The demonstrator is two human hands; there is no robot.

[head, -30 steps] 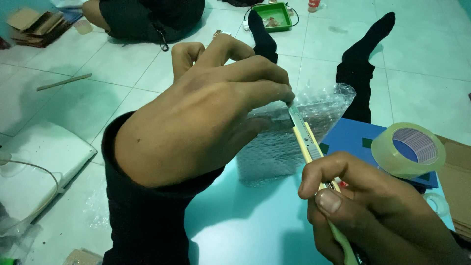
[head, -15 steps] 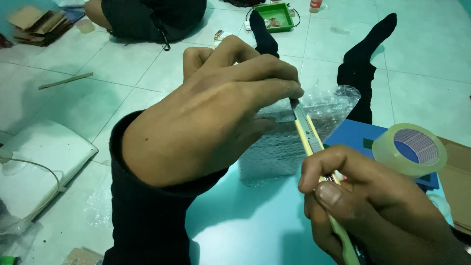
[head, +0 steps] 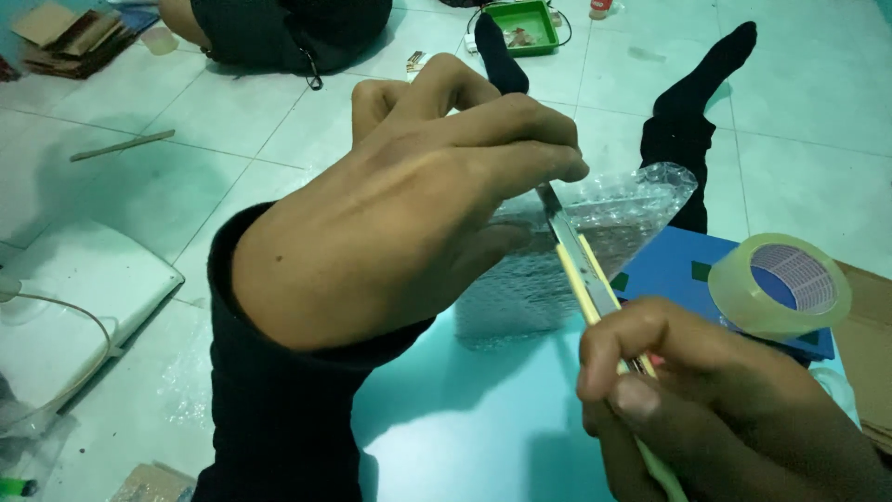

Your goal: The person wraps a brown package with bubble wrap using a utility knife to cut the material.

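Note:
My left hand [head: 409, 223], in a black sleeve, grips a sheet of clear bubble wrap [head: 604, 251] and holds it up over a pale turquoise surface [head: 465, 437]. My right hand [head: 725, 409] is closed on a yellow utility knife [head: 585, 270]. Its metal blade reaches up to the wrap's upper edge, right under my left fingertips. The lower part of the wrap is hidden behind my left hand.
A roll of clear tape [head: 776, 284] sits on a blue box [head: 688, 270] at the right, beside brown cardboard [head: 869, 353]. My legs in black socks [head: 697, 84] stretch ahead. A green tray [head: 528, 23] and a seated person [head: 288, 28] are farther back. A white board [head: 74, 307] lies left.
My left hand has lifted slightly and tightened on the wrap. The knife blade has stayed at the wrap's upper edge, with my right hand shifting a little to the right.

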